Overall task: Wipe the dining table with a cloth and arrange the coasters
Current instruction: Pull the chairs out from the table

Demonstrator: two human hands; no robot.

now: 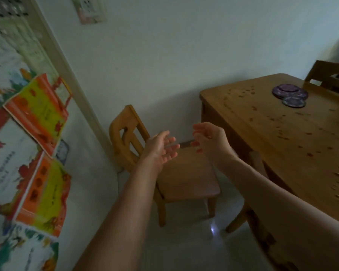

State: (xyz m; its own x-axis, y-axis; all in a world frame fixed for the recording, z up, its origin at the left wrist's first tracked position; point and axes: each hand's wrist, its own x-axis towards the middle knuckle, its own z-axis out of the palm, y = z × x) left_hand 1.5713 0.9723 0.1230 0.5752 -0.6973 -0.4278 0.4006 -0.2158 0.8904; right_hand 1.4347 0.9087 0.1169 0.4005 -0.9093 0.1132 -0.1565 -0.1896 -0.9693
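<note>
Left hand [160, 148]: fingers loose, nearly straight, holding nothing; above the wooden chair [186, 173].
Right hand [209, 138]: fingers loosely curled, empty; just off the counter [252, 133] edge.
Purple coasters [290, 94]: overlapping pile at the counter's far end, ahead and rightward of both hands; Right hand nearer.
Cloth: not in view.

The dining table [282, 137] stands to my right, its far left corner close to the wall. The coasters [291, 94] lie together on it near its far edge, overlapping, with one nearest me. Specks [309, 154] lie scattered over the top, from the coasters toward the near edge. A chair [186, 178] stands left of the table, its back toward the posters [37, 114] on the wall at my left. A second chair [328, 74] stands behind the table's far edge. My left hand [160, 149] and right hand [209, 138] hang side by side, apart, over the first chair's seat, left of the table's left edge.
</note>
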